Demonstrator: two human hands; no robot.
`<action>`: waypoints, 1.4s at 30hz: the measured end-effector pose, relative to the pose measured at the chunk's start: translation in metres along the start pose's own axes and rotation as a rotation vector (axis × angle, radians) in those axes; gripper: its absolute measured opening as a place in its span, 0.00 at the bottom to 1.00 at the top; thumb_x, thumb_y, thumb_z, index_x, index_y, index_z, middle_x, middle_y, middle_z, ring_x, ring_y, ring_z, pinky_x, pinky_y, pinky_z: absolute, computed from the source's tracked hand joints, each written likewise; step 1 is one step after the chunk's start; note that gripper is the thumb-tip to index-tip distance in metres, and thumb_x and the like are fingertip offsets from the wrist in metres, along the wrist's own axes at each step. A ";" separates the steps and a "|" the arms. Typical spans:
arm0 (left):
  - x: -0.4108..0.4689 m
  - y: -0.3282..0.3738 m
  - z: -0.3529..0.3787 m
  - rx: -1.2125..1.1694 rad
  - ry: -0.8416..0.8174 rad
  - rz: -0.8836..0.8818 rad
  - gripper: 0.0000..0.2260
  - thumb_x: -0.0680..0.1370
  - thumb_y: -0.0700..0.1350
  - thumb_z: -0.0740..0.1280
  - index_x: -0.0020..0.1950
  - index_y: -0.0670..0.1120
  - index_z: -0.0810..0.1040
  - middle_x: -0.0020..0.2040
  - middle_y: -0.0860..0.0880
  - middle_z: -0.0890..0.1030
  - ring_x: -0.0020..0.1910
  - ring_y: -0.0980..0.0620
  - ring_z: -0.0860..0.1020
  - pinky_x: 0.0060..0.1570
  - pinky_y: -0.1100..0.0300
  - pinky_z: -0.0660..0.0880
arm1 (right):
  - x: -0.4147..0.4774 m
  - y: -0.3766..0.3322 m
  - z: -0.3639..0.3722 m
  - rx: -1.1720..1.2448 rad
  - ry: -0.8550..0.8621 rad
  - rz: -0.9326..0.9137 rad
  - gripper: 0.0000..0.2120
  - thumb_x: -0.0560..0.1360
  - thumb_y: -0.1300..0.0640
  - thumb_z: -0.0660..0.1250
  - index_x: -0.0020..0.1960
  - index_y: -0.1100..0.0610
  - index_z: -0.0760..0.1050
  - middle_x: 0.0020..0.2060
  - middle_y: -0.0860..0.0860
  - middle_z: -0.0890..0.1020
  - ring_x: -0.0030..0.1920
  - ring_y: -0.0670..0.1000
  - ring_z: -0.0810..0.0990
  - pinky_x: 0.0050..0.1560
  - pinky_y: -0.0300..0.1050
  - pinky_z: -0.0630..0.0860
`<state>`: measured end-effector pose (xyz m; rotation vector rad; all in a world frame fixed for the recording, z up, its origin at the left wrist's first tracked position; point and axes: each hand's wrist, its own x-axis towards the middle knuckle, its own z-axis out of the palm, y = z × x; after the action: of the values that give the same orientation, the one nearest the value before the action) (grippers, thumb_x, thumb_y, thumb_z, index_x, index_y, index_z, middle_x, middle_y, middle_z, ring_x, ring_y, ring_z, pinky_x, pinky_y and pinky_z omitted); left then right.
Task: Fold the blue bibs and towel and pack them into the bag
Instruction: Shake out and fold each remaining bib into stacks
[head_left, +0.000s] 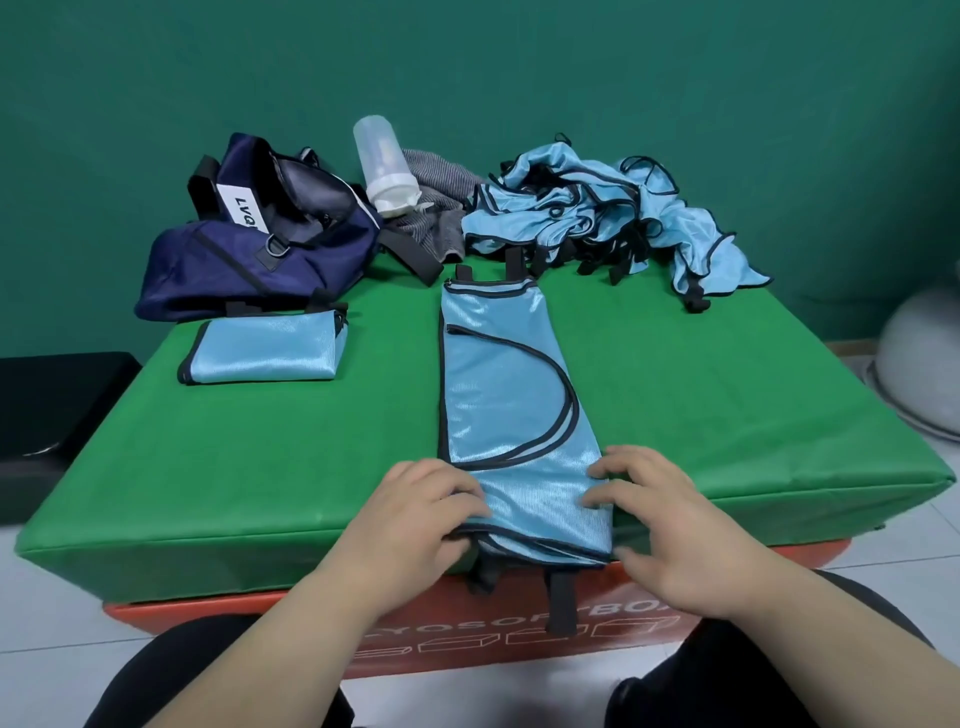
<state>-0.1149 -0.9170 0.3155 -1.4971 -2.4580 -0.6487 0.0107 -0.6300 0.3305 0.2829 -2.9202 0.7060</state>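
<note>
as fingers (460, 491) pinch its edges, bib (498, 374) lies between

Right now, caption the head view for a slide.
Left hand and right hand hold a long bib on the mat; folded bib, bag, pile behind.
</note>
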 end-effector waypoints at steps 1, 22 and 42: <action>0.001 0.001 -0.001 -0.032 0.015 -0.026 0.13 0.69 0.47 0.71 0.53 0.54 0.81 0.53 0.58 0.80 0.55 0.56 0.74 0.57 0.58 0.66 | 0.000 -0.001 0.001 -0.020 -0.014 -0.018 0.28 0.65 0.56 0.68 0.64 0.43 0.71 0.66 0.43 0.69 0.75 0.48 0.61 0.73 0.55 0.63; 0.004 0.022 -0.010 -0.169 0.046 -0.213 0.29 0.70 0.49 0.68 0.69 0.64 0.64 0.56 0.75 0.70 0.58 0.72 0.65 0.60 0.59 0.61 | 0.018 -0.033 -0.008 0.310 0.312 0.137 0.19 0.66 0.50 0.62 0.52 0.30 0.73 0.50 0.37 0.81 0.54 0.41 0.78 0.53 0.33 0.72; 0.013 0.030 -0.018 -0.461 0.356 -0.306 0.15 0.74 0.47 0.61 0.56 0.62 0.76 0.54 0.65 0.79 0.55 0.62 0.78 0.54 0.75 0.69 | 0.023 -0.047 -0.011 0.700 0.440 0.186 0.21 0.68 0.66 0.73 0.46 0.39 0.78 0.42 0.42 0.84 0.43 0.44 0.82 0.45 0.35 0.76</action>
<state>-0.0953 -0.9031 0.3446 -1.0024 -2.3649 -1.4815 -0.0012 -0.6696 0.3651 -0.0853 -2.2148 1.5750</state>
